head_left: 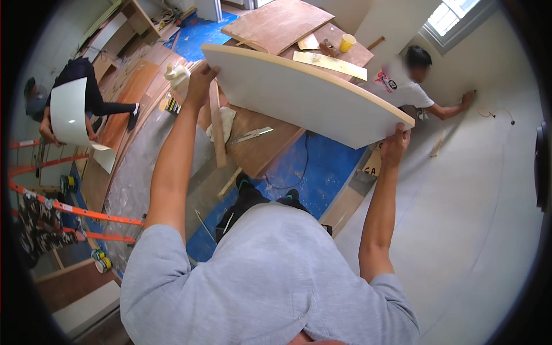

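Note:
A long white board (pixel 293 95) with a pale wood-coloured edge is held up in front of me, slanting from upper left down to the right. My left hand (pixel 200 83) is closed round its left end, thumb near the top edge. At the lower right corner my right hand (pixel 395 144) grips the other end. Behind and below the board lies a brown plywood sheet (pixel 261 135) bearing a folding rule or metal tool (pixel 251 135), a pale cloth (pixel 223 123) and a narrow wood strip (pixel 217 126).
Beyond stand plywood panels (pixel 282 23) with a yellow cup (pixel 347 42). A co-worker (pixel 402 83) reaches to the wall at right; another (pixel 77 95) carries a white sheet (pixel 72 112) at left. An orange ladder (pixel 86 211) stands at left. Blue sheeting (pixel 328 158) covers the floor.

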The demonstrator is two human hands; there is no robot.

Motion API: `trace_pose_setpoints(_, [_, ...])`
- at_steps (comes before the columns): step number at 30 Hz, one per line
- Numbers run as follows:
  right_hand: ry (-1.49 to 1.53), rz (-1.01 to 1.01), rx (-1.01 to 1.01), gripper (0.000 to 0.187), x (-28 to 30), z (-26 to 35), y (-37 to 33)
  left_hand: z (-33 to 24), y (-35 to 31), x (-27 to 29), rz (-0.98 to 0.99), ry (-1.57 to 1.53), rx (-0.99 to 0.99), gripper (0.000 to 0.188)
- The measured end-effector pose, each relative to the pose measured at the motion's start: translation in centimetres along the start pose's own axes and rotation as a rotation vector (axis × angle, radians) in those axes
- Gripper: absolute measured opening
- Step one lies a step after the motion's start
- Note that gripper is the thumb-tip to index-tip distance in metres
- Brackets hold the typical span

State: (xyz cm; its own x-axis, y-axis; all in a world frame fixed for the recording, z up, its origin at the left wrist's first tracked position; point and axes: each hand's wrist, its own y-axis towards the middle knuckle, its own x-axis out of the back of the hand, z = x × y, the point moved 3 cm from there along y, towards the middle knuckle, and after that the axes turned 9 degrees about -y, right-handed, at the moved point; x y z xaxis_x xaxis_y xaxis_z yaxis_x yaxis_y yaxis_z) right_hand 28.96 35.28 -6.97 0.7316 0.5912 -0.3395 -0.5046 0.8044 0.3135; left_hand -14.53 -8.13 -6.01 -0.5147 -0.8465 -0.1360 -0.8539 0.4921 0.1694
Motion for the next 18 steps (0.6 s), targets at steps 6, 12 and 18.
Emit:
trace_pose_setpoints(6, [-0.172,0.000,0.047,0.036,-0.2,1.3,0.4,-7.2,-0.6,1.4,-0.377,0.489,-0.407,0.040])
trace_pose_setpoints(12, [-0.159,-0.057,0.060,0.033,-1.5,1.7,0.5,-19.1,0.4,-21.8,0.075,1.076,-1.198,0.057])
trace_pose_setpoints(18, [-0.100,-0.058,0.046,0.033,-2.2,1.4,0.5,-9.2,-2.9,-37.0,0.405,1.312,-0.732,0.076])
